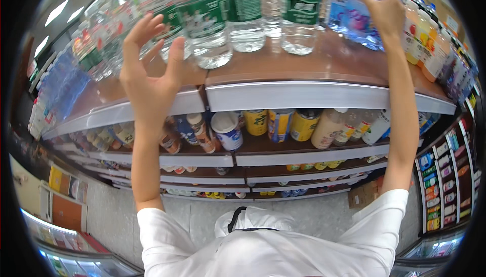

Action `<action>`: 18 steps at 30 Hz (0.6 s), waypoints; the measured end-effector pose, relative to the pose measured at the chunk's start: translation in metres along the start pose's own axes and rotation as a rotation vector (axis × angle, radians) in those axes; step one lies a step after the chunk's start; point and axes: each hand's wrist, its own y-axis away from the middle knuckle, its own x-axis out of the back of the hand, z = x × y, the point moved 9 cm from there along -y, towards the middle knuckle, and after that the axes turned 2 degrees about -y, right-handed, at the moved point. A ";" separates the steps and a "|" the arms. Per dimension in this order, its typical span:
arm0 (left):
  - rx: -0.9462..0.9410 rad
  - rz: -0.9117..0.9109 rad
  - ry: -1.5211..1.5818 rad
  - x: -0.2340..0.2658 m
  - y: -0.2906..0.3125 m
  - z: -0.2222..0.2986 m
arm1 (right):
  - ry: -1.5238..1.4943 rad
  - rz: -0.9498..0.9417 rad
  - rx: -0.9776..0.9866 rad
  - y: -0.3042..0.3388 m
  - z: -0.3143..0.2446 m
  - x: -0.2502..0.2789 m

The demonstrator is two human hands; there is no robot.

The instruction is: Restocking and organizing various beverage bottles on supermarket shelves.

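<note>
On the top shelf [283, 67] stands a row of clear water bottles with green labels [298, 18]. My left hand [152, 69] is raised before the bottles at the left, such as this green-labelled one [205, 29]; its fingers are spread and nothing is in it. Farther right, my right hand [386, 16] reaches up to a clear blue bottle [362, 16]. The thumb lies across the bottle's front and the fingers curve round its right side. That bottle's upper end is cut off by the frame, and its base looks to be at the shelf.
Juice bottles [422, 39] crowd the shelf's right end, and wrapped blue packs [63, 84] its left. Lower shelves hold tubs, yellow cans [305, 124] and drink bottles. A cardboard box [362, 196] sits on the floor at right, near another stocked rack [448, 175].
</note>
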 end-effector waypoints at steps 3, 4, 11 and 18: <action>-0.058 0.053 0.058 0.025 0.009 0.006 | -0.134 0.294 0.209 -0.004 -0.041 0.053; -0.192 0.058 0.017 0.032 0.012 0.017 | -0.152 0.434 0.203 0.002 -0.051 0.071; -0.546 0.075 0.021 0.052 0.015 0.060 | -0.758 0.313 0.006 0.026 -0.117 0.097; 0.236 -0.304 -0.032 0.050 0.026 0.007 | -1.320 -0.142 0.229 0.070 -0.309 0.036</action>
